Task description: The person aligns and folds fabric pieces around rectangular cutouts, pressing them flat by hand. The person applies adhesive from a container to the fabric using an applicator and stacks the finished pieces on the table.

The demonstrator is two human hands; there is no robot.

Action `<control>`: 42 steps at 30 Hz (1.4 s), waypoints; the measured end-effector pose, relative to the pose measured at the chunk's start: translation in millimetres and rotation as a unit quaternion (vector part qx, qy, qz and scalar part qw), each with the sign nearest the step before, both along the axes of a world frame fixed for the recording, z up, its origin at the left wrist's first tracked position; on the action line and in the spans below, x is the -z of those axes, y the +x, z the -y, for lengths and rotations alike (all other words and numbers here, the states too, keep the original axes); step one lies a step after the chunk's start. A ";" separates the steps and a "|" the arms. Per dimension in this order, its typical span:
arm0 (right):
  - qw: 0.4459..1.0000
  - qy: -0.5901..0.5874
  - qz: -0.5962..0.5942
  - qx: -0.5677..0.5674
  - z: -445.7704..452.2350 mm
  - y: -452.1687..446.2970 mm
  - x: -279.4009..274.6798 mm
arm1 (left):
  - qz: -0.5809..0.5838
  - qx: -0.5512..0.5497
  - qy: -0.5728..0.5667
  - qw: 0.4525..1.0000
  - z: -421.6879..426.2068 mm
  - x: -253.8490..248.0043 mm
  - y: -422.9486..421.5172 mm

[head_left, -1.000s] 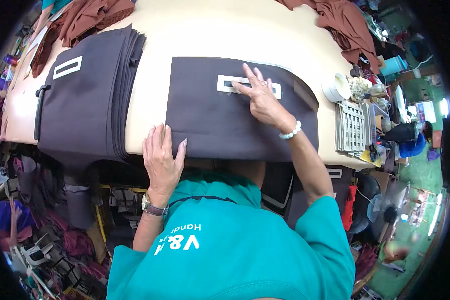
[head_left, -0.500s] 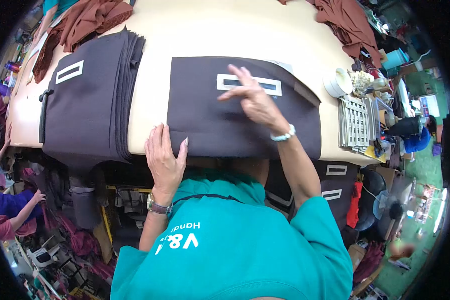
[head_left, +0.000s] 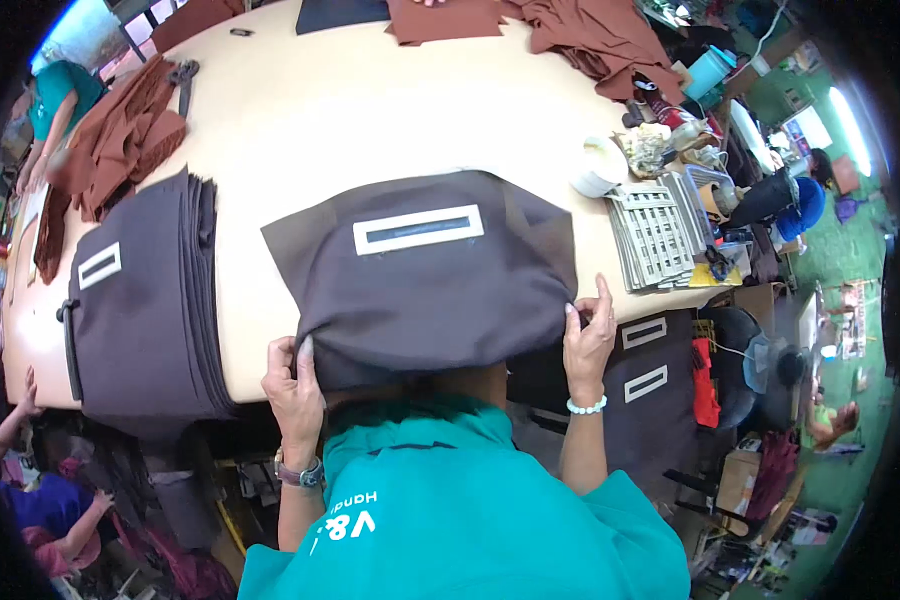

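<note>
A dark fabric panel (head_left: 420, 300) is lifted and bunched at its near side, above the table's front edge. It bears a white rectangular frame (head_left: 418, 230) around a dark slot. At the panel's near left corner, my left hand (head_left: 295, 385) pinches the cloth between thumb and fingers. My right hand (head_left: 590, 340) pinches the near right corner, its index finger pointing up. To the left lies a stack of similar dark panels (head_left: 150, 300), the top one with a white frame (head_left: 99, 265) too.
On the table (head_left: 270, 130) at right stand a white tub (head_left: 598, 166) and a stack of pale slotted frames (head_left: 653, 235). Rust-brown cloth (head_left: 135, 140) is heaped at the back left, more (head_left: 600, 45) at the back right. Co-workers' arms (head_left: 55, 125) show at left.
My right hand has moved off the panel's middle to its near right corner. My left hand now grips the near left corner. The panel has been raised and bunched.
</note>
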State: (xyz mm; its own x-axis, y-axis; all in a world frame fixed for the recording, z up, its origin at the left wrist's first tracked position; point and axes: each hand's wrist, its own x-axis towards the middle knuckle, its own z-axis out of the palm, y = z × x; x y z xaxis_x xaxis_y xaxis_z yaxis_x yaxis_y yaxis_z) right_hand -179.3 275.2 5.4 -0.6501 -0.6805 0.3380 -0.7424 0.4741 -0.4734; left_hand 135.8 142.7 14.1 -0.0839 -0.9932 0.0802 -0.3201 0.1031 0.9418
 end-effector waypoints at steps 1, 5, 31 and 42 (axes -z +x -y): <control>0.994 -0.042 0.101 -0.004 6.2 -4.2 -6.3 | -0.067 0.002 0.009 0.998 7.1 0.5 -2.0; 0.902 -0.243 0.347 -0.085 53.2 -47.3 -32.5 | -0.147 0.003 -0.043 0.988 53.9 -21.3 -13.0; 0.784 -0.270 0.463 -0.314 208.6 -132.1 -124.2 | -0.158 0.194 -0.135 0.959 169.3 -96.4 -7.2; 0.897 -0.076 0.404 -0.162 47.5 -67.7 -21.5 | -0.131 0.119 0.139 0.974 68.2 -16.1 36.6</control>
State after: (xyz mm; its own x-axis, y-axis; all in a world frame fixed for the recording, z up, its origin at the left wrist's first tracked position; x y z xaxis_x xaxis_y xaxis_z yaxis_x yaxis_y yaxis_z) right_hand -247.0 227.7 26.9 -0.5016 -0.8637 -0.0486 -0.2155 0.1792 -0.9599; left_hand 172.4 74.5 30.2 -0.3276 -0.9343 -0.1403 -0.0639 -0.1262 0.9899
